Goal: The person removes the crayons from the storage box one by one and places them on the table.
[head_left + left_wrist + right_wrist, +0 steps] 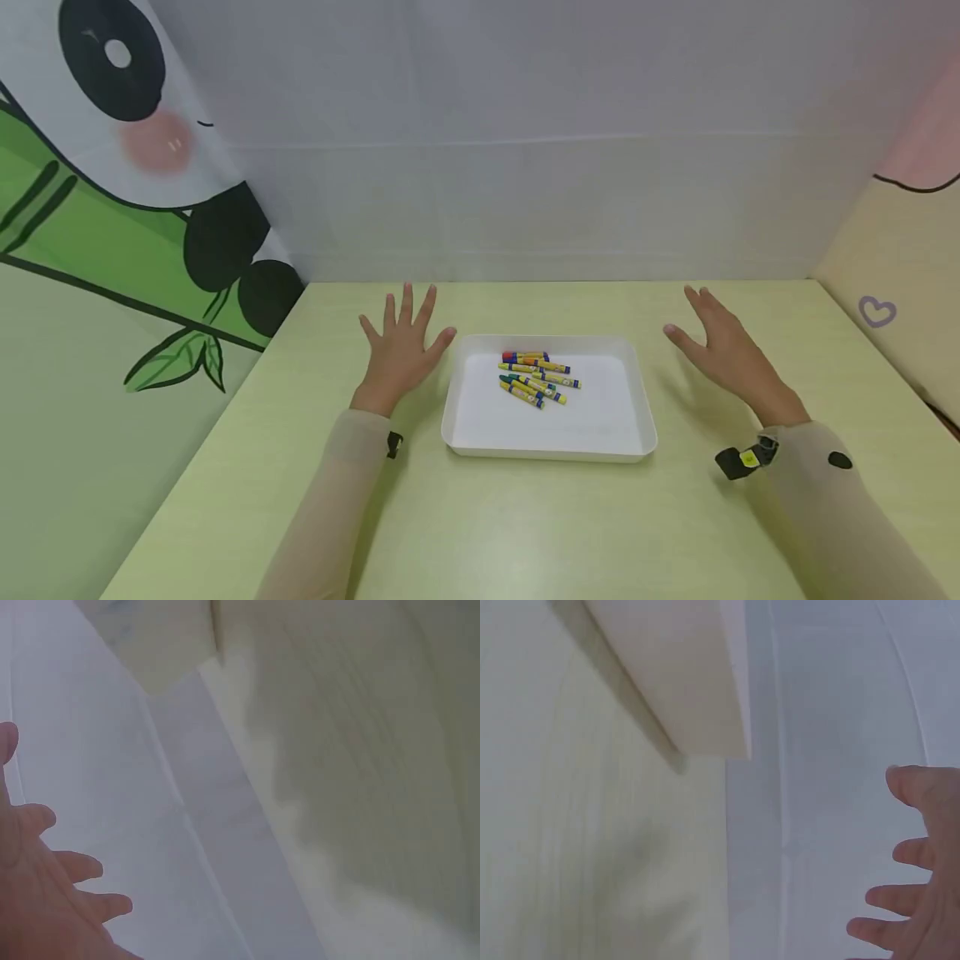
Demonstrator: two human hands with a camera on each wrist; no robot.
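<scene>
A white rectangular tray stands on the table between the two hands. Several yellow-wrapped crayons lie loosely heaped in its upper left part, with red, orange and green tips among them. My left hand is spread just left of the tray, fingers straight and pointing away, with nothing in it. To the right of the tray, my right hand is held with straight fingers and the thumb apart, also holding nothing. In the wrist views, the left hand and the right hand show bare, extended fingers.
The pale wooden table ends at a white cloth backdrop. A panel with a cartoon animal and green leaves rises on the left, and a cream panel with a purple heart stands on the right.
</scene>
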